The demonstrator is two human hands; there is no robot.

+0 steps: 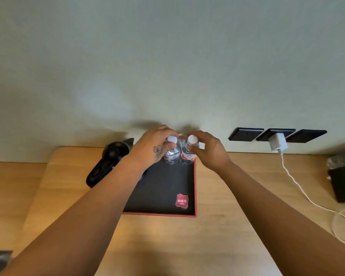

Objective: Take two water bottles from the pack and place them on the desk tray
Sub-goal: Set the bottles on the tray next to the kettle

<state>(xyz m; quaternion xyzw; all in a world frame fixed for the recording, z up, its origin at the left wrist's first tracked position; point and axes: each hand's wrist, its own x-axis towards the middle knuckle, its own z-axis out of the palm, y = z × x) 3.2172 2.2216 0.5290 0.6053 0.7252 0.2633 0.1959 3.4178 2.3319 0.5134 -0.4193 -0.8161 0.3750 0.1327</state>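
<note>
Two small clear water bottles with white caps stand upright, side by side, at the far end of a black desk tray (163, 188) with a red rim and a red logo. My left hand (150, 147) grips the neck of the left bottle (172, 154) just under its cap. My right hand (210, 151) holds the right bottle (187, 155) by its neck in the same way. The bottles touch each other. The pack is not in view.
A black hair dryer (108, 162) lies left of the tray on the wooden desk (187, 246). Black wall sockets (245, 134) hold a white charger (278, 144), its cable trailing right. A dark object (343, 184) sits at the right edge.
</note>
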